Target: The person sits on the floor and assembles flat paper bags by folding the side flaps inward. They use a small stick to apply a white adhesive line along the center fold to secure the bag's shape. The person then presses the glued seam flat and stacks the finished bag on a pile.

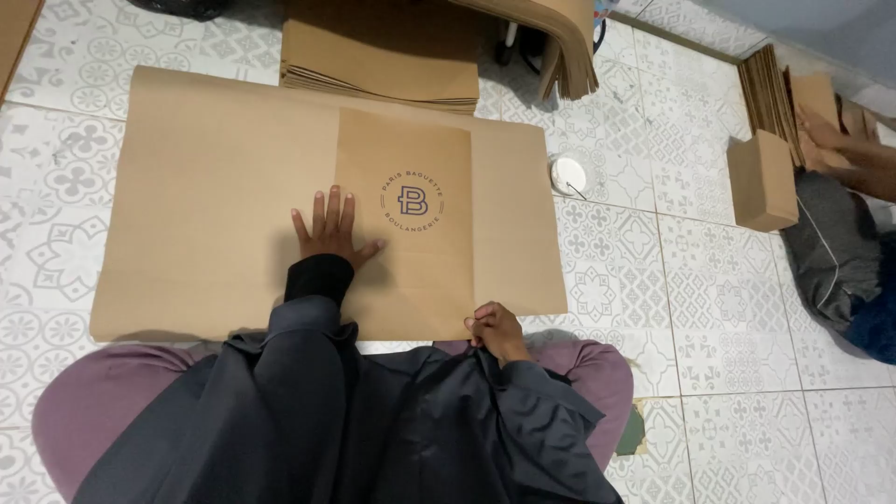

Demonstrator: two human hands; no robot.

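Note:
A large sheet of brown kraft paper [215, 187] lies flat on the patterned tile floor in front of me. A folded panel [411, 140] with a round printed emblem lies over its middle. My left hand [329, 231] presses flat on the paper with fingers spread, just left of the emblem. My right hand [495, 331] pinches the near edge of the folded panel at its lower right corner. Dark sleeves cover both my arms.
A stack of brown sheets [383, 70] lies beyond the paper, with more hanging sheets [569, 47] at the top. A small white round container [567, 175] sits to the right. Another person [840, 233] sits at far right beside a brown box [763, 180] and upright sheets.

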